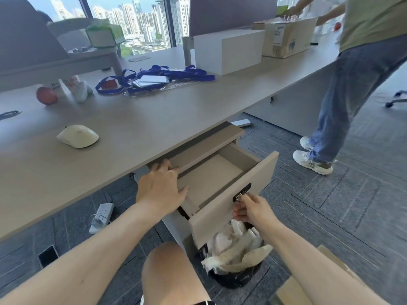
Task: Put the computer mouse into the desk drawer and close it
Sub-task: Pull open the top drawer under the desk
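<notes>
Head view: right fingers (pixel 239 211) pinch the key (pixel 239 197), left hand (pixel 160 188) rests open bracing the drawer (pixel 229 208); mouse (pixel 77 136) waits far-left on the surface (pixel 132 128).

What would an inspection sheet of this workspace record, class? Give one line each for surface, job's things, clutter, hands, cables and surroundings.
Surface: wooden desk, mostly bare near its front edge.
Job's things: cream computer mouse on the desk; drawer pulled open, seemingly empty.
Clutter: blue lanyards, red apple, white box, cardboard box.
Hands: left hand on the drawer's side; right hand pinching the key at its lock.
Cables: power strip on the floor.
Surroundings: full waste bin, another person, windows.
</notes>
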